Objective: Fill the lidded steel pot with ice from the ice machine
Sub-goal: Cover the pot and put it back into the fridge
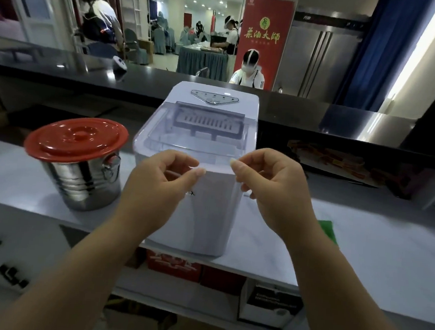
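Observation:
A white ice machine (208, 216) stands on the white counter (366, 244), its clear lid (203, 135) down over the grey ice tray inside. To its left stands the steel pot (82, 183), upright, with a red lid (76, 138) sitting on it. My left hand (157, 188) and my right hand (274, 192) hover side by side in front of the machine. Their fingers are loosely curled and hold nothing. The fingertips are at the front edge of the clear lid; whether they touch it is unclear.
A raised black bar top (306, 114) runs behind the machine. A green object (329, 229) lies on the counter to the right. Red boxes (174, 265) and a white box sit on shelves below. People move in the room beyond.

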Demonstrator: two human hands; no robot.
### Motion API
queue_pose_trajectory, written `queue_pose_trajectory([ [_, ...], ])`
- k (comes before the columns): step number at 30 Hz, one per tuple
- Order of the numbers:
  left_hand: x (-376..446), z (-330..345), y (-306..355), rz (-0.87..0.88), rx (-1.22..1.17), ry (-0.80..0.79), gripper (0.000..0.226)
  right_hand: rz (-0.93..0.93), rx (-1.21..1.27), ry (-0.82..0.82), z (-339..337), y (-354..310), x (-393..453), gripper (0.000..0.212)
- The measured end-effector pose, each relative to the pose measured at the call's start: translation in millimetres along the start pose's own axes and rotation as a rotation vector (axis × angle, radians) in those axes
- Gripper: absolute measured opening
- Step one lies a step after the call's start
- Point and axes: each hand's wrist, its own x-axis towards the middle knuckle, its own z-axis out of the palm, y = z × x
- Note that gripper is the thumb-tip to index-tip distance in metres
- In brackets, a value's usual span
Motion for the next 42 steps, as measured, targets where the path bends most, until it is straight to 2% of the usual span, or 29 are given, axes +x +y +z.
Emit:
queue_pose_trajectory([
  [9,-16.3,-57.8,-30.1,-0.126,0.017,0.176,0.004,0.015,0.077,-0.181,61.8,-8.5,-1.0,0.01],
  [14,-20.7,-103.7,-53.3,-0.169,0.072,0.228,0.009,0.019,0.083,-0.232,116.8,-15.2,-3.4,0.009],
  [17,-18.9,-137.7,-67.0,-0.173,0.065,0.208,0.002,0.036,0.088,-0.225,156.4,-22.1,-2.3,0.009],
  [24,-15.7,-204.7,-104.3,-0.199,0.109,0.185,0.004,0.121,0.066,-0.179,231.2,-29.1,-2.5,0.009],
  [29,-8.6,-231.2,-130.4,-0.232,0.087,0.175,0.001,0.206,-0.047,-0.206,262.4,-22.1,5.5,0.012],
  [33,5.8,-245.2,-151.0,-0.239,0.118,0.186,0.002,0.258,-0.084,-0.165,277.5,-13.8,19.6,0.017],
  [39,48.0,-258.0,-179.8,-0.192,0.226,0.217,0.004,0.129,-0.26,-0.111,296.0,4.1,58.5,0.019],
  [42,81.4,-262.7,-193.3,-0.143,0.262,0.239,0.005,0.07,-0.352,-0.066,307.1,14.7,81.4,0.031],
])
